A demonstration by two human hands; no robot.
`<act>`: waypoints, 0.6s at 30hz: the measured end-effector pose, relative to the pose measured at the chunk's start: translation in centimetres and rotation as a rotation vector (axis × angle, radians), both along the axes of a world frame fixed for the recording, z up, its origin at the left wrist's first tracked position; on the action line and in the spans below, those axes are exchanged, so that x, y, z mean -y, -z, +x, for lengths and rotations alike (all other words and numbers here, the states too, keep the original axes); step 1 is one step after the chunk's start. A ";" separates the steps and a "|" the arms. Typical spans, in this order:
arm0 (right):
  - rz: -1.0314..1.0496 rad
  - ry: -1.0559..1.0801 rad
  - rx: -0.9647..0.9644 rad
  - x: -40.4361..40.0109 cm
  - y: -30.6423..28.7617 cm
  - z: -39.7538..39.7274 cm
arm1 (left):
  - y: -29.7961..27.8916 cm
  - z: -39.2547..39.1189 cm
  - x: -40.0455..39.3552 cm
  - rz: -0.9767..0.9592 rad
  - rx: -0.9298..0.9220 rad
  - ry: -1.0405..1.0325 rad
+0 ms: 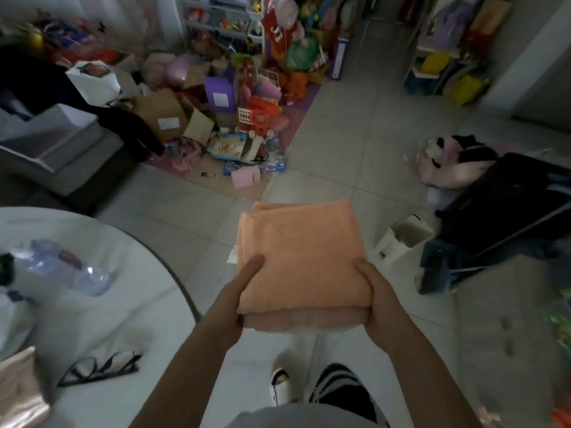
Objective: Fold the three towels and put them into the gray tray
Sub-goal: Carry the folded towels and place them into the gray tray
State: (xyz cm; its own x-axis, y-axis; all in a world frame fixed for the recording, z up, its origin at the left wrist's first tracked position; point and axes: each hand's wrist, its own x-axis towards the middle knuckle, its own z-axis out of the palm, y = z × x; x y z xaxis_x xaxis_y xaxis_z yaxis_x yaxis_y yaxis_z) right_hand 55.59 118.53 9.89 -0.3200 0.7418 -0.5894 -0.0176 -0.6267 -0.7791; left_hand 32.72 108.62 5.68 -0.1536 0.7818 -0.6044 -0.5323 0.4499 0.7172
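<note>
A stack of folded towels hangs in the air over the tiled floor in front of me. The top one is an orange towel (301, 254); under it shows the edge of a paler pink towel (304, 319). My left hand (239, 299) grips the stack's near left corner, thumb on top. My right hand (378, 299) grips the near right corner the same way. No gray tray is in view. A pink cloth (18, 393) lies at the lower left edge of the round table.
A round white table (102, 307) sits at the left with a plastic bottle (61, 267) and black glasses (99, 367). A toy pile (234, 118) fills the far floor. A small white bin (404, 234) and a black suitcase (509, 205) stand at the right.
</note>
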 end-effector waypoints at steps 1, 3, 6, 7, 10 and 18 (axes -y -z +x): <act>0.003 -0.017 -0.010 -2.4 0.0 -1.4 | 0.0 -1.3 -2.0 -0.004 -0.003 -0.019; -0.004 -0.054 -0.035 -7.1 0.1 -4.6 | -0.1 -4.3 -5.9 -0.013 -0.017 -0.054; -0.001 -0.140 -0.045 -14.7 0.9 -10.2 | 0.3 -9.0 -12.0 -0.017 -0.017 -0.125; 0.009 -0.182 -0.037 -17.4 1.2 -12.4 | 0.5 -10.6 -14.1 -0.014 -0.012 -0.152; 0.011 -0.296 -0.027 -25.4 2.2 -18.7 | 0.6 -15.4 -19.8 -0.029 -0.017 -0.252; 0.000 -0.650 -0.016 -40.6 2.4 -40.0 | -1.1 -29.3 -28.0 -0.056 0.035 -0.672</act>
